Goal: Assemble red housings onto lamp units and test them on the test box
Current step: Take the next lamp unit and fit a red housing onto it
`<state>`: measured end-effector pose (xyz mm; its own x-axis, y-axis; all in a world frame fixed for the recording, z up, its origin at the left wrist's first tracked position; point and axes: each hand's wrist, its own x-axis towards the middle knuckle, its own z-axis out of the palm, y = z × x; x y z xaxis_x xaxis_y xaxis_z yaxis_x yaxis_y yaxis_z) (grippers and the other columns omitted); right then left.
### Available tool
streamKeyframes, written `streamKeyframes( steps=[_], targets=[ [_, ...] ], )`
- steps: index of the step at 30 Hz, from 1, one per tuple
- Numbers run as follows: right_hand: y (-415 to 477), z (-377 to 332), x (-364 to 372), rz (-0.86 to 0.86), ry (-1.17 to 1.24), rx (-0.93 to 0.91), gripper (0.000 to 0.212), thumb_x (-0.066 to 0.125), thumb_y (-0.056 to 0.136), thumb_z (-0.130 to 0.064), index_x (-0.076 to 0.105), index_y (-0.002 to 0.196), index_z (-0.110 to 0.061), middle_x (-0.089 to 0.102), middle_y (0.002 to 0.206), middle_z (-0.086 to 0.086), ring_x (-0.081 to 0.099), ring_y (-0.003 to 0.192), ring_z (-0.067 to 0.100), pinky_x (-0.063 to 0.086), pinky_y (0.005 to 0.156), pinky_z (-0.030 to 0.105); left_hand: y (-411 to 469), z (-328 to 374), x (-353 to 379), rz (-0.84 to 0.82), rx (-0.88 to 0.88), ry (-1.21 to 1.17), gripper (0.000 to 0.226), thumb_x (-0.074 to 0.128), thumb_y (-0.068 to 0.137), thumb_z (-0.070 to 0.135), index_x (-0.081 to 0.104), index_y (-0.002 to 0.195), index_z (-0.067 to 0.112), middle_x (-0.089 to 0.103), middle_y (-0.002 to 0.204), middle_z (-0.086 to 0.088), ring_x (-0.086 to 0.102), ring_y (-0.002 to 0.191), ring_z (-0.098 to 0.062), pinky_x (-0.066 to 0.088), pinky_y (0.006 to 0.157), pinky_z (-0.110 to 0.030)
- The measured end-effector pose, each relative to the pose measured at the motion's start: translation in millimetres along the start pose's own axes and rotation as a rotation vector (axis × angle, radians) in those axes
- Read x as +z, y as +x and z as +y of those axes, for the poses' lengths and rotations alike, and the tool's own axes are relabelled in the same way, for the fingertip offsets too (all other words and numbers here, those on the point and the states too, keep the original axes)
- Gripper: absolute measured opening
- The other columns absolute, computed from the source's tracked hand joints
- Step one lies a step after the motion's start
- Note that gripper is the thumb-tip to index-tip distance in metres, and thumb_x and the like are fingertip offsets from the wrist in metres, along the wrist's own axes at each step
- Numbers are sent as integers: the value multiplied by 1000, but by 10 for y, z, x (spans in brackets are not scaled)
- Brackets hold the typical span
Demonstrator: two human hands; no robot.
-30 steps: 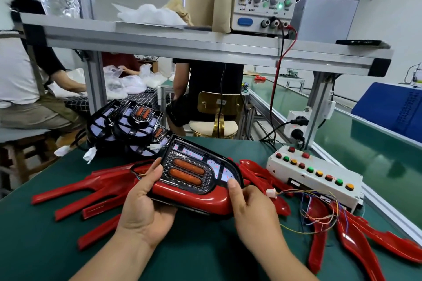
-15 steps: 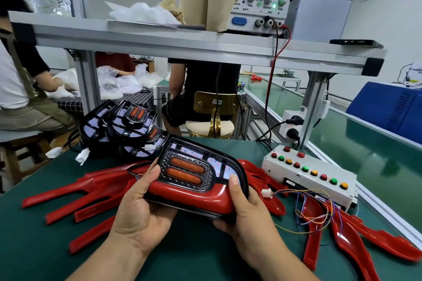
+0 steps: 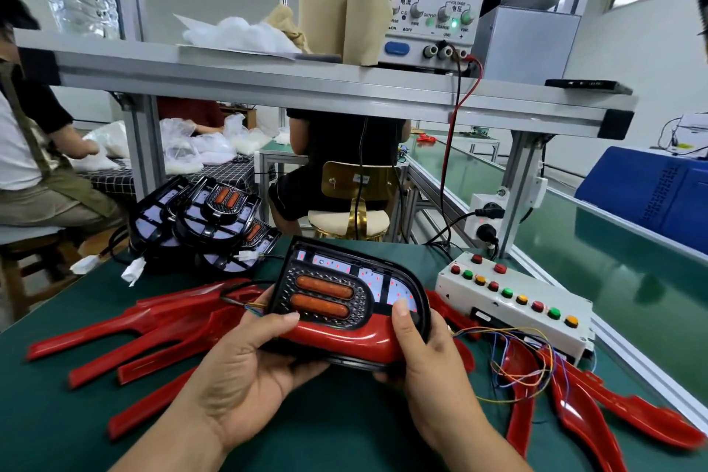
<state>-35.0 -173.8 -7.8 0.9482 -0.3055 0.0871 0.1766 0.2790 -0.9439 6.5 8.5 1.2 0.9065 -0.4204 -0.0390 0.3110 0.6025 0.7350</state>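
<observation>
I hold a black lamp unit (image 3: 344, 287) with two orange lenses, a glossy red housing (image 3: 344, 337) fitted along its lower edge, just above the green table. My left hand (image 3: 249, 360) grips its left end, thumb lying on the housing's top edge. My right hand (image 3: 425, 353) grips the right end, thumb pressed on the lamp face. The white test box (image 3: 513, 303) with coloured buttons sits to the right, thin coloured wires (image 3: 513, 360) trailing from it. Loose red housings (image 3: 126, 337) lie on the left and more red housings (image 3: 597, 406) on the right.
A stack of bare black lamp units (image 3: 207, 222) with white plugs stands at the back left. A power supply (image 3: 433, 0) reading 0.000 and 12.00 sits on the metal shelf (image 3: 306, 84) overhead. People sit beyond the bench. A green conveyor (image 3: 613, 264) runs along the right.
The lamp unit has been lifted and tilted more toward me. My left thumb has shifted onto the red housing's edge, and my right thumb has slid up onto the lamp face.
</observation>
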Motion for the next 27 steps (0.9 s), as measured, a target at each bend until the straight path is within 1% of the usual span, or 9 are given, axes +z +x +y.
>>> streamKeyframes(
  steps=[2,4,7,11,14,16,19,22,27],
  targets=[
    [15,-5,-16,-49,31,-17,55,81,71,-47,58,118,-27,74,108,0,73,94,21,57,64,31,11,-27,5,8,25,20,66,61,66,-2,56,129,16,71,112,-19,73,89,-34,59,68,-49],
    [35,-6,-45,-100,46,-18,61,82,70,-41,55,122,-26,73,112,2,71,100,24,58,70,33,20,-35,4,16,51,30,65,60,66,-3,56,128,15,72,111,-18,73,88,-32,59,67,-48],
    [72,-8,-115,-183,79,29,65,85,72,-33,52,127,-22,71,116,7,70,103,28,59,71,35,32,1,-29,16,71,68,65,60,67,-5,57,128,17,70,115,-18,72,94,-31,61,70,-47],
    [116,-25,-196,-257,110,74,73,86,66,-21,51,130,-21,69,120,12,67,107,33,58,75,42,15,33,-57,-54,67,171,67,63,71,-5,54,131,25,69,121,-15,69,105,-30,61,75,-37],
    [120,-27,-200,-226,123,53,66,82,70,-13,53,128,-20,70,117,13,69,102,34,58,70,42,-5,25,-48,-105,64,218,67,66,73,-4,52,131,27,68,122,-13,68,108,-29,60,75,-32],
    [110,-28,-183,-199,124,38,64,77,67,-11,54,126,-19,71,114,13,70,100,34,58,69,43,-10,21,-41,-120,65,249,67,67,74,-2,50,131,28,69,122,-12,67,110,-29,60,77,-31],
    [92,-34,-160,-157,117,17,66,79,62,-12,56,123,-19,72,110,12,71,97,33,59,71,45,-5,11,-39,-119,74,279,65,68,74,1,50,131,27,70,120,-10,68,108,-27,60,77,-31],
    [83,-52,-147,-141,111,-3,66,79,61,-13,56,122,-20,73,109,11,71,96,32,59,70,42,-6,-5,-32,-128,71,289,64,69,73,3,51,130,26,70,120,-9,68,108,-26,59,77,-30],
    [83,-97,-145,-151,105,-58,62,78,66,-13,57,124,-19,72,111,10,71,99,29,59,72,37,-11,-1,-8,-132,110,288,64,69,71,5,51,129,25,70,119,-10,69,108,-28,60,77,-32]
  ],
)
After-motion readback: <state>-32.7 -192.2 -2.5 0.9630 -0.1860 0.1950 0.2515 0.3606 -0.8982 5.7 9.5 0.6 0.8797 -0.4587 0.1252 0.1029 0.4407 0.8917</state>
